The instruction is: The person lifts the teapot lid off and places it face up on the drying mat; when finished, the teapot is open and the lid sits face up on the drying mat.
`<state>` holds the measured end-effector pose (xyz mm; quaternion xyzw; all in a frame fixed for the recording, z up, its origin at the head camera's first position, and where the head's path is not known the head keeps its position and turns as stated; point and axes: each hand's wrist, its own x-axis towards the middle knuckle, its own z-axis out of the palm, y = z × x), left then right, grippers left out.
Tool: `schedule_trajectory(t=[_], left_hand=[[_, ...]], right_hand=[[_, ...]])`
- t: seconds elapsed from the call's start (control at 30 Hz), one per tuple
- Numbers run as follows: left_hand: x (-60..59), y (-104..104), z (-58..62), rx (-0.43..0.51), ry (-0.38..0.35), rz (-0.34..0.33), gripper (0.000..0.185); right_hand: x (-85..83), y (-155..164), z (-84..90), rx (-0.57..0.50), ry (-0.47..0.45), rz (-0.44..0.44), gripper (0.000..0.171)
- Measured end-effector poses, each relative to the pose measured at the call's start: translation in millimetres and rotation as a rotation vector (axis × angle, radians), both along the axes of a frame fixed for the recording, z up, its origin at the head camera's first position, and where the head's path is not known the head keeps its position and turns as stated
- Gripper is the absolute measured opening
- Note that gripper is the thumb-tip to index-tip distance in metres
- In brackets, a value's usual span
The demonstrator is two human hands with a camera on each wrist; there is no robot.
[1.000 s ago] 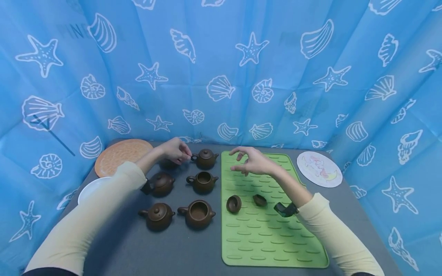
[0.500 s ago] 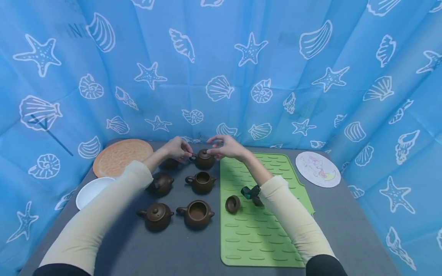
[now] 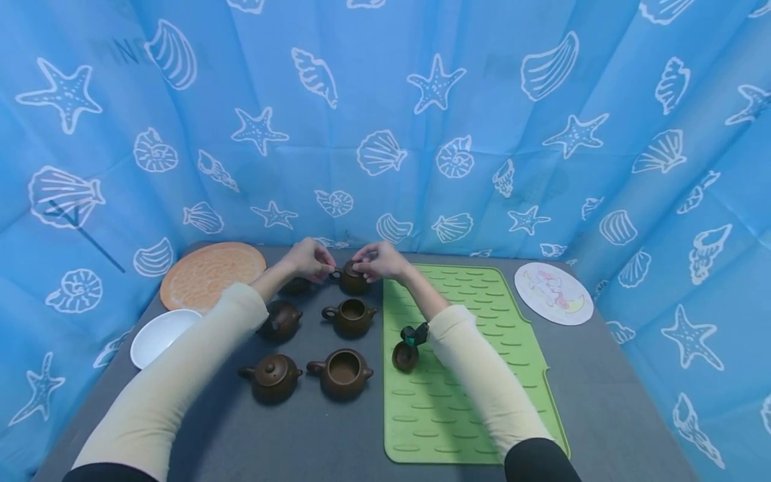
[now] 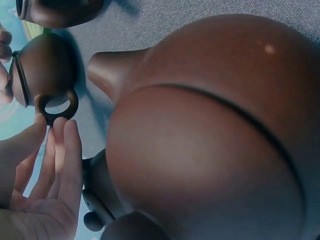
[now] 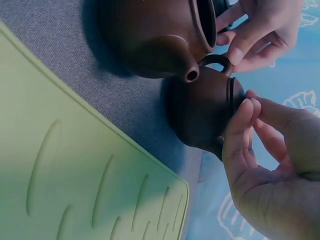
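Note:
A small brown lidded teapot stands at the far end of the right teapot row. My left hand pinches its ring handle, thumb and fingers meeting at the loop. My right hand comes from the other side, its fingertips curled on the rim of the teapot's lid. The teapot stays on the grey table. Just in front of it sits an open teapot with no lid.
Another open teapot and two lidded ones stand nearer; a further pot hides behind my left wrist. An upturned lid lies on the green mat. An orange plate, white dish and round coaster edge the table.
My right hand has swung left from over the green mat onto the far teapot's lid. My left hand has stayed at the handle.

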<state>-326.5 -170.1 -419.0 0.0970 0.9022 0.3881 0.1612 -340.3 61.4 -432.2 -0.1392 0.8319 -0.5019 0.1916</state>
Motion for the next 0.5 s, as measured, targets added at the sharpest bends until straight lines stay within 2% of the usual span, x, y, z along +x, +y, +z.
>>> schedule_trajectory(t=[0.3,0.5], left_hand=[[-0.2,-1,-2.2,0.015,0.001,0.008,0.017],[-0.8,-1,-4.0,0.012,0.022,0.005,0.016]], right_hand=[[1.0,4,-2.5,-0.033,0.049,0.019,0.026],[7.5,17,4.5,-0.078,0.071,0.031,0.026]])
